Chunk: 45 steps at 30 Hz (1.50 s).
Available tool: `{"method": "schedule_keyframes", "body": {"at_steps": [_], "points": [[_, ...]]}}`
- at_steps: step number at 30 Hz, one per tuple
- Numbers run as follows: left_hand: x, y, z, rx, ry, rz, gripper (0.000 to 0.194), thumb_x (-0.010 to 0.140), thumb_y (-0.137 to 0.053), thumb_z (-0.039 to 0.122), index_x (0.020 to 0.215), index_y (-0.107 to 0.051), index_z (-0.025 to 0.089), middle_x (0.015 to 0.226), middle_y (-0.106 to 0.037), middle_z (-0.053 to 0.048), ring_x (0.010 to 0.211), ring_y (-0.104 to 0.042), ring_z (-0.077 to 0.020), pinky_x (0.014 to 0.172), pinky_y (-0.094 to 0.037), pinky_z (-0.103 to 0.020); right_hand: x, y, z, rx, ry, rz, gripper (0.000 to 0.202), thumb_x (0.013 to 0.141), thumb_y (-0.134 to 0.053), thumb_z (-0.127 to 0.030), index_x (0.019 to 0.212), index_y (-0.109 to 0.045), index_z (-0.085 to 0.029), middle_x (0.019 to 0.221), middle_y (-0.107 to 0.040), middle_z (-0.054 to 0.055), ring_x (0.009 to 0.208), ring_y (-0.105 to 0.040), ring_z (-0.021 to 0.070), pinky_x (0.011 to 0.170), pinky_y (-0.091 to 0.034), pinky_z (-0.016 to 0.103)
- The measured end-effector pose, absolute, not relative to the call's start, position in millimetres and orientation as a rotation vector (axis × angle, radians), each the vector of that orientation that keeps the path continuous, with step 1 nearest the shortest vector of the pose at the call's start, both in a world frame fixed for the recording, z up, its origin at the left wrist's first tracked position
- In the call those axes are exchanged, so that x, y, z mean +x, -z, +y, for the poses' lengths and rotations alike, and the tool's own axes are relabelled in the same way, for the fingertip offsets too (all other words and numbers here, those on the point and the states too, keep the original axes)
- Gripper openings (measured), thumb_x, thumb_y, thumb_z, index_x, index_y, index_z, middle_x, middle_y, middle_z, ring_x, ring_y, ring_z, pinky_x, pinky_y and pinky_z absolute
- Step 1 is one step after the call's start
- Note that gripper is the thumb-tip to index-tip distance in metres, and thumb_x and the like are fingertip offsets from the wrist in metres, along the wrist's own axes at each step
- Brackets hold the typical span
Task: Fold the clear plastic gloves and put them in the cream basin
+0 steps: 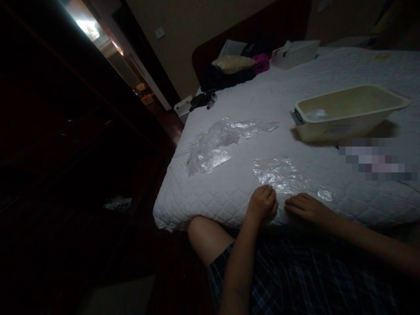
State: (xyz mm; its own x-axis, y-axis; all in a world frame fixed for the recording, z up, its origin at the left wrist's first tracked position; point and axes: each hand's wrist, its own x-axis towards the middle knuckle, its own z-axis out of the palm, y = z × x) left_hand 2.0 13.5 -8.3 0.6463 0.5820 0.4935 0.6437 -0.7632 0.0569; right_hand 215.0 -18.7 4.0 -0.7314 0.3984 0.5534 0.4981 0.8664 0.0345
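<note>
A clear, wrinkled plastic bag [278,171] lies flat near the front edge of the bed. At its near left corner, my left hand [263,202] is closed, fingers curled against the plastic; the fingertips are partly hidden. My right hand [306,207] rests just to the right, palm down by the bag's near edge, its fingers stretched out and close together. A small gap of bedding separates the two hands. Farther off to the left, more clear plastic bags [215,142] are spread in a loose, overlapping pile.
A cream plastic bin [344,129] with a grey handle stands on the white quilted bed [210,192], beyond my right hand. A blurred-out item lies before it. A white box [295,54] and a yellowish pillow [233,64] are near the headboard [203,52]. My knee [210,238] touches the bed's edge.
</note>
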Motion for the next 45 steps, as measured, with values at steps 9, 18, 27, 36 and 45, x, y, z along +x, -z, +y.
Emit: {"method": "schedule_keyframes", "body": {"at_steps": [9,18,27,36,45], "points": [[2.1,9.7,14.1,-2.729,0.744,-1.020,0.035,0.084,-0.052,0.023,0.114,-0.060,0.008,0.114,-0.065,-0.016,0.116,-0.058,-0.0272,0.099,-0.052,-0.043,220.5,-32.5,-9.8,-0.911,-0.107,-2.248,0.020,0.092,-0.049,-0.025,0.094,-0.068,-0.022,0.086,-0.071,0.007,0.080,-0.065,0.0198,0.073,-0.052,0.034],[2.8,9.4,14.6,-2.657,0.851,-0.943,0.033,0.087,-0.050,0.021,0.116,-0.061,0.011,0.118,-0.065,-0.017,0.115,-0.059,-0.0287,0.094,-0.054,-0.045,222.5,-43.9,19.5,-1.292,-0.547,-1.855,0.031,0.086,-0.053,-0.051,0.089,-0.067,-0.023,0.087,-0.073,0.007,0.076,-0.069,0.0222,0.069,-0.055,0.035],[2.3,10.0,14.9,-2.711,0.757,-0.943,0.029,0.086,-0.051,0.019,0.111,-0.063,0.011,0.116,-0.066,-0.016,0.114,-0.060,-0.0271,0.094,-0.054,-0.044,231.4,-32.4,46.4,-1.405,-0.440,-1.872,0.028,0.087,-0.053,-0.046,0.094,-0.065,-0.022,0.073,-0.070,0.005,0.063,-0.066,0.0204,0.059,-0.051,0.033],[2.2,8.3,13.4,-2.725,0.715,-0.960,0.030,0.085,-0.053,0.020,0.112,-0.063,0.011,0.118,-0.065,-0.016,0.115,-0.059,-0.0282,0.095,-0.053,-0.045,235.8,-24.6,49.2,-1.475,-0.258,-2.041,0.024,0.086,-0.053,-0.041,0.088,-0.062,-0.019,0.077,-0.065,0.007,0.065,-0.060,0.0195,0.059,-0.046,0.032],[2.7,8.8,14.7,-2.721,0.708,-0.965,0.030,0.086,-0.052,0.021,0.112,-0.062,0.011,0.119,-0.065,-0.016,0.115,-0.059,-0.0274,0.095,-0.053,-0.045,232.8,-31.8,49.2,-1.294,0.015,-2.181,0.029,0.093,-0.044,-0.033,0.094,-0.068,-0.016,0.091,-0.062,0.012,0.082,-0.059,0.0227,0.074,-0.049,0.037]]}}
